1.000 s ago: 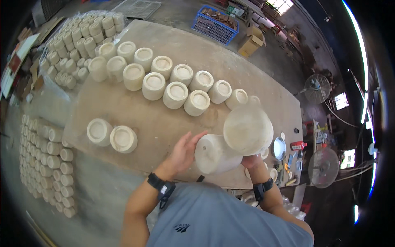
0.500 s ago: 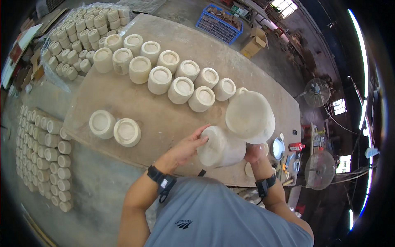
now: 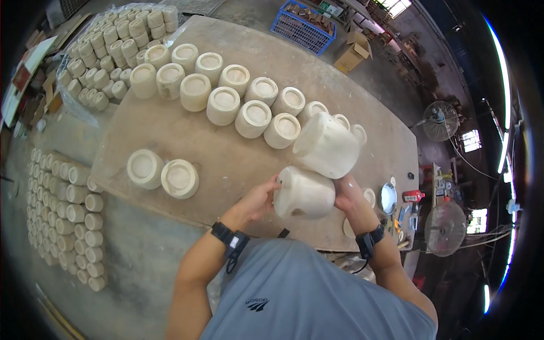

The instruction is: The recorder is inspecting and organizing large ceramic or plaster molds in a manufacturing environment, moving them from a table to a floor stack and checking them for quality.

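Two whitish, plaster-like cylindrical blocks are in front of me, one against the other. The lower block [image 3: 306, 194] lies on its side between my hands, with a dark hollow low on its wall. My left hand [image 3: 259, 198] grips its left end, fingers curled round the rim. At its right end, my right hand [image 3: 347, 194] is closed where the two blocks meet; its fingertips are partly hidden. The upper block [image 3: 328, 146] is tilted and touches the lower one; whether my right hand also supports it, I cannot tell.
Two rows of similar blocks [image 3: 222, 105] run along the brown table [image 3: 226, 153]. Two more blocks [image 3: 179, 178] stand near its left edge. A metal bowl [image 3: 388, 198], a red bottle [image 3: 413, 196] and small tools lie at right. Stacked blocks [image 3: 76, 212] cover floor at left.
Both blocks have turned: the upper one has tipped and moved left, and the lower one now shows the hollow in its side. My hands have risen slightly in view.
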{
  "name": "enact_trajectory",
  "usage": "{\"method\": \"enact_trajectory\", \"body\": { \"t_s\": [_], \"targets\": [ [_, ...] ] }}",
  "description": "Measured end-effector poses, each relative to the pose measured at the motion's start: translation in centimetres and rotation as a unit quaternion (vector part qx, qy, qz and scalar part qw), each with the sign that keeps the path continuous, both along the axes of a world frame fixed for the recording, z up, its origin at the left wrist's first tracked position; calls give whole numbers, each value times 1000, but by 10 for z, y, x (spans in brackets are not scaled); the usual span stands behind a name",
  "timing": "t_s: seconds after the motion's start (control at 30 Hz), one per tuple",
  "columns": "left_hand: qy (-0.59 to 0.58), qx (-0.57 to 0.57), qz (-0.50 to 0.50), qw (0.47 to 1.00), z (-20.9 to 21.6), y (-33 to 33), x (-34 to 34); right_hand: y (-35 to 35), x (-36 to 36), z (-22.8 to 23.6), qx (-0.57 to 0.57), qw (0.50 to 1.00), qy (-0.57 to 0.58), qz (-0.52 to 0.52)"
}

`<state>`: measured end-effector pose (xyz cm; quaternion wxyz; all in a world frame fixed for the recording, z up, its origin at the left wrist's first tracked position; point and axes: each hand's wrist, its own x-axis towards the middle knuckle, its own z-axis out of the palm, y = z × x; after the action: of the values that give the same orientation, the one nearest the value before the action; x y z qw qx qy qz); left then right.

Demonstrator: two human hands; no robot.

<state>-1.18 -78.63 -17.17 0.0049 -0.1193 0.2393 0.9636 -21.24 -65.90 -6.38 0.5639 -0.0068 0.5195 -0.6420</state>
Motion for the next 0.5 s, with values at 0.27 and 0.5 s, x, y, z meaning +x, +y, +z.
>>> {"method": "enact_trajectory", "body": {
  "t_s": [0.27, 0.5],
  "targets": [
    [-136, 50, 107, 984, -73, 15, 4, -16, -14, -66, 67, 995, 68, 33],
    [-316, -100, 236, 914, -93, 23, 90, -52, 28, -79, 217, 702, 608, 301]
  ]
}}
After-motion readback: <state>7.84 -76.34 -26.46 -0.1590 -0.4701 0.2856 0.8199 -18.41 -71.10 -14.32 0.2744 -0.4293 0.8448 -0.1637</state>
